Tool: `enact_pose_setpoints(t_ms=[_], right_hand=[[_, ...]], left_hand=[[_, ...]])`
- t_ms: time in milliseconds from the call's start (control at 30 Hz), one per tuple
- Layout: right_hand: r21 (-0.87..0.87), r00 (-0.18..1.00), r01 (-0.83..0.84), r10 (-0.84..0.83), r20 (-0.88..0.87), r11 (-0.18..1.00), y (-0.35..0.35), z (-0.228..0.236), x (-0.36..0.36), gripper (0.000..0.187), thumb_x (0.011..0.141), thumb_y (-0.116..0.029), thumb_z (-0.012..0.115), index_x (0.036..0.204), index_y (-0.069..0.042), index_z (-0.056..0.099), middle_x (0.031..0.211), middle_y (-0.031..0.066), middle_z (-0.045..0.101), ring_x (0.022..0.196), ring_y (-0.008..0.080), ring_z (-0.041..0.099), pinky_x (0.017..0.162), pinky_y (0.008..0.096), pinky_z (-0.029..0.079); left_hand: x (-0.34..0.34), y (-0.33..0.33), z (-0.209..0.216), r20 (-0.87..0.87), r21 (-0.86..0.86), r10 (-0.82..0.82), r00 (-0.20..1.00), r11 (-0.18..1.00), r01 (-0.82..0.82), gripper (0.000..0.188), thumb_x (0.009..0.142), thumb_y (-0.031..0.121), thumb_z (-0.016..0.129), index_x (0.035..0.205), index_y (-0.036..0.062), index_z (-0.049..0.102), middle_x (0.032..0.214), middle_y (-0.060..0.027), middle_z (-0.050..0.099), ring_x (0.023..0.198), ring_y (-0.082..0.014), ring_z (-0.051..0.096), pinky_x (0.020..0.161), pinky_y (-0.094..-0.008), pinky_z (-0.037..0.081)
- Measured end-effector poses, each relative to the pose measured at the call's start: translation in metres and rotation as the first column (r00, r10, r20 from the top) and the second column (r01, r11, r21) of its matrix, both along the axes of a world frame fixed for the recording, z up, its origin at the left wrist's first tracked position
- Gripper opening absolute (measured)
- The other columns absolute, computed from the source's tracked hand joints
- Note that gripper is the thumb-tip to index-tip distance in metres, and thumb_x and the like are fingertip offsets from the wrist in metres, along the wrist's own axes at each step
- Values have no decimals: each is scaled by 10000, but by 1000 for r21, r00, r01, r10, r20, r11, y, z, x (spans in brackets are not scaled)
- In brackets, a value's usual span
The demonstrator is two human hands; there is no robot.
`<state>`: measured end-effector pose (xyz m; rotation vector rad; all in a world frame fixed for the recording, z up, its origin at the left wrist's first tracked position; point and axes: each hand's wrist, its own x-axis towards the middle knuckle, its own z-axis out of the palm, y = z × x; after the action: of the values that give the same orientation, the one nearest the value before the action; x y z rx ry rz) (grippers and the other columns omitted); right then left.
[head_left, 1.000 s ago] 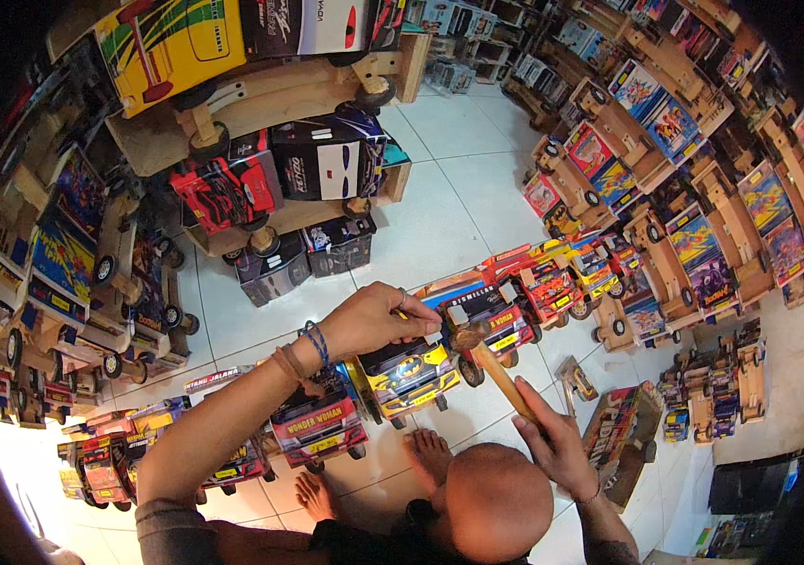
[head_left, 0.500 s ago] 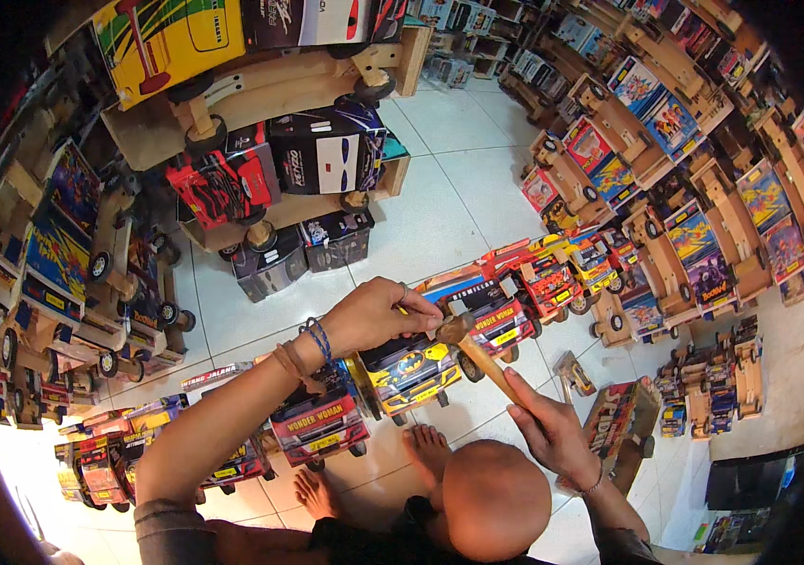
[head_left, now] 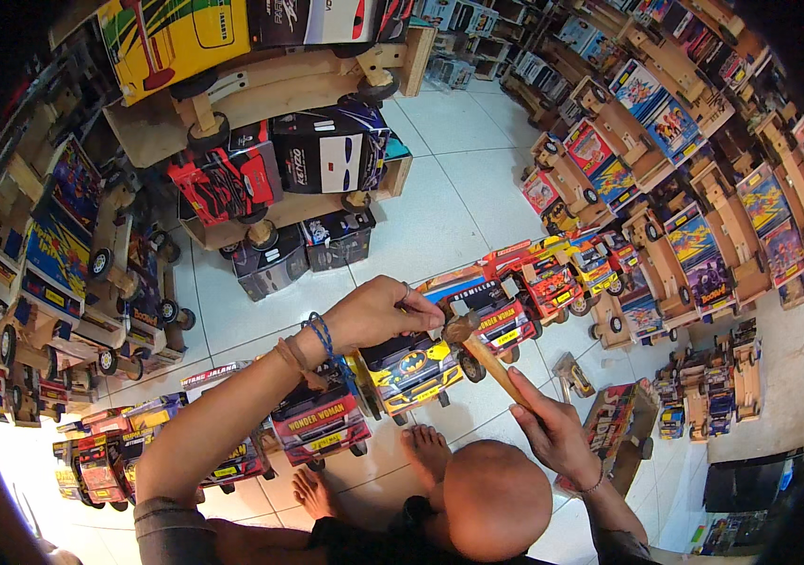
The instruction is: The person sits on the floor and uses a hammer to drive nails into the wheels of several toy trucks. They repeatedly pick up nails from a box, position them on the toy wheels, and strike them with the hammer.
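My right hand (head_left: 560, 441) grips the wooden handle of a hammer (head_left: 488, 362) from the lower right. The hammer's head is up close to the fingertips of my left hand (head_left: 378, 315), over a row of toy trucks. My left thumb and fingers are pinched together; whatever they hold is too small or hidden to make out. Directly below is a yellow-fronted toy truck (head_left: 413, 381) with black wheels. To its left stands a red-fronted toy truck (head_left: 322, 428), and to its right, partly behind the hammer, another red toy truck (head_left: 503, 325).
The row of trucks runs from lower left to upper right across the white tiled floor (head_left: 444, 202). Large wooden toy trucks (head_left: 326, 160) stand at the far left, and stacked toy trucks (head_left: 670, 113) line the right. My bent knee (head_left: 496, 499) and bare foot (head_left: 427, 452) are near.
The hammer's head has shifted slightly to the right beside my left fingertips. My left hand stays pinched in nearly the same place, and the trucks have not visibly moved.
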<state>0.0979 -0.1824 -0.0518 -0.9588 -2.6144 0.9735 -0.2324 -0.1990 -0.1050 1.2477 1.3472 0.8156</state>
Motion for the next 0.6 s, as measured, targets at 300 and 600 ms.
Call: enact_pose_setpoints(t_ms=[300,600], right_hand=[[45,1000,-15,15,-8,999,-1,3,-4,549,980,-73,647,1504,-84,484,1043,222,721,794,342,717,703,366,559],[88,995,-77,83,-57,993,1,-6,-6,546,978,-69,647,1500,-93,492,1001,210,718,788,329,709,689,372,557]], left_hand=[[0,0,-3,-17,37,34,999,999,-33,256,909,259,758,1082,73,792,903,-43,774,785,-85,671,754,-263,535],[1,-1,4,-9,1,33,999,999,-33,235,910,228,757,1093,83,792,916,-51,774,808,-87,675,773,-262,539]])
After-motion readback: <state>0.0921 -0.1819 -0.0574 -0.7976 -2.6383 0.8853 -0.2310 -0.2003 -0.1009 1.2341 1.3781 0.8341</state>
